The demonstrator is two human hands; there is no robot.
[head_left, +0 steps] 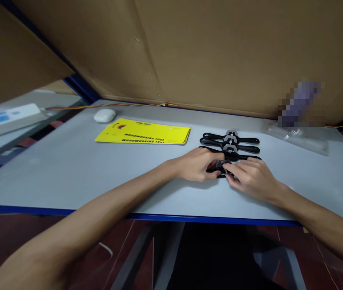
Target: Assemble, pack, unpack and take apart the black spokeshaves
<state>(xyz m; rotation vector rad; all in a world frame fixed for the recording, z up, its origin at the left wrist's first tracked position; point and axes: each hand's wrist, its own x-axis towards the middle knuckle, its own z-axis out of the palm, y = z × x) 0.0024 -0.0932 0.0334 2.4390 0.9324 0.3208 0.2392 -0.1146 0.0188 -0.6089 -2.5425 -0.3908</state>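
Note:
Closest to me in a row of black spokeshaves is one spokeshave (222,164) that lies between my hands, mostly covered by fingers. My left hand (200,164) is closed round its left side, with thumb and index finger near the metal middle. My right hand (254,178) pinches at that same middle part, where a small shiny bit shows between the fingertips; its exact shape is too small to tell. Just beyond lie several more spokeshaves (230,141), side by side, with grey metal plates at their centres and handles pointing left and right.
Yellow printed cards (147,131) are stacked left of the spokeshaves. A white rounded case (104,116) sits behind them. Clear plastic bags (298,139) lie at the back right, beside a blurred-out purple object (300,102). A white power strip (7,121) rests far left. Brown board walls the back.

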